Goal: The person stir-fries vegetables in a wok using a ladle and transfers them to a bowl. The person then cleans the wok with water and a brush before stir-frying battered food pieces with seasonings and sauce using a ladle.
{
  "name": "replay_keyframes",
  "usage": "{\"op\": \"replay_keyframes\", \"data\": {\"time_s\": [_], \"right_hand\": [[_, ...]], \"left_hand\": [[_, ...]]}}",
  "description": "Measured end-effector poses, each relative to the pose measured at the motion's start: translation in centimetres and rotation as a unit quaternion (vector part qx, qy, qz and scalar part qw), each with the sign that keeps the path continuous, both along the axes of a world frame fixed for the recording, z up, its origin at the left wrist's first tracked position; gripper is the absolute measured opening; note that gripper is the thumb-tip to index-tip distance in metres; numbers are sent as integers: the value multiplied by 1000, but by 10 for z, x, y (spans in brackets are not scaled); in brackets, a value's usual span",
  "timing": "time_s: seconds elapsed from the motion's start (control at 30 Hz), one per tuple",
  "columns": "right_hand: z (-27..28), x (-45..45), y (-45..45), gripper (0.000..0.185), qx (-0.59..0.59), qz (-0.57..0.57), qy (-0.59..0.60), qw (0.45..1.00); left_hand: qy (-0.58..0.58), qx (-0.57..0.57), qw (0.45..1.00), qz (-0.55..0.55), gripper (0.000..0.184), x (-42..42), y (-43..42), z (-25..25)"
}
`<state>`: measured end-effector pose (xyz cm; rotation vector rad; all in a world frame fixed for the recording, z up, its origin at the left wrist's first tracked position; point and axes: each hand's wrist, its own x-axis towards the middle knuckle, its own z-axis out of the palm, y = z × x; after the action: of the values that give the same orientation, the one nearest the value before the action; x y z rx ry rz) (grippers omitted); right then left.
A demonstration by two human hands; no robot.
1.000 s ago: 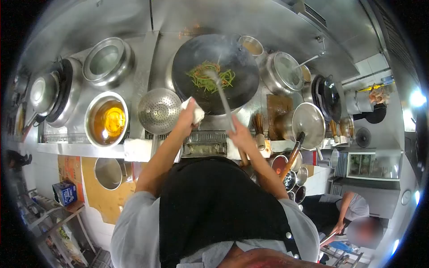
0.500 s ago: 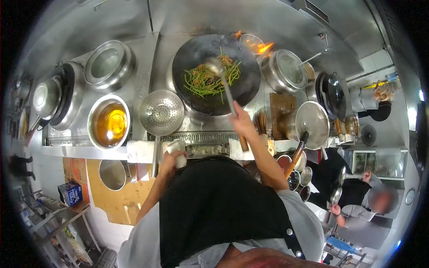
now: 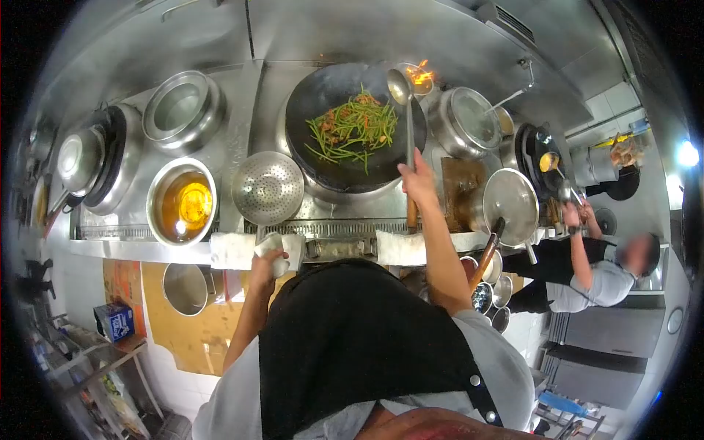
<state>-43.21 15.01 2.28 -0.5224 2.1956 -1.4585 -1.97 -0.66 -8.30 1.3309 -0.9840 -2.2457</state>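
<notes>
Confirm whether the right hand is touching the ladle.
Touching. The head view shows the right hand wrapped around the ladle, whose handle runs out above and below the grip.

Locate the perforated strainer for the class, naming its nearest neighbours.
In the head view, the perforated strainer is left of centre on the steel stovetop, between the bowl of amber liquid and the black wok, just above the left hand.

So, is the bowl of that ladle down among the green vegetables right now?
No, the ladle in the right hand has its bowl by the rim of the wok, apart from the green vegetables.
</notes>
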Motion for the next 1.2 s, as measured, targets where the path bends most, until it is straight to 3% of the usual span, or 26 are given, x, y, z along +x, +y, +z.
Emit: {"op": "replay_keyframes", "data": {"time_s": [0.07,0.13,0.27,0.4,0.53,0.63,0.77,0.83,0.97,1.07,1.13,1.2], "right_hand": [[-58,-3,-2,75,84,32,85,992],[-66,23,-1,76,124,88,107,983],[-17,95,40,76,82,178,-64,978],[-16,28,30,78,140,85,9,986],[6,-11,15,77,54,-24,-24,998],[-27,-29,-18,79,40,-20,15,999],[-59,-6,-36,74,186,117,202,955],[-55,34,-5,75,230,181,367,883],[-4,48,92,77,280,282,359,844],[19,55,136,74,321,212,378,842],[6,66,151,74,253,132,332,899],[-23,70,169,77,166,79,277,943]], "left_hand": [[-13,7,1000,-20,34,-1,4,4],[-19,-12,999,-24,36,-1,4,4],[-32,-41,999,-16,38,7,1,-15],[-28,5,1000,13,36,11,2,21],[-18,20,999,-20,33,22,-5,16],[-7,-9,999,-36,31,13,0,17],[25,-24,997,-72,33,-11,6,16],[28,-61,995,-75,36,-30,12,27],[21,-32,990,-134,38,-45,8,17],[88,62,986,-127,37,-66,8,23],[108,103,978,-147,47,-83,7,37],[140,119,978,-99,48,-110,5,37]]}}
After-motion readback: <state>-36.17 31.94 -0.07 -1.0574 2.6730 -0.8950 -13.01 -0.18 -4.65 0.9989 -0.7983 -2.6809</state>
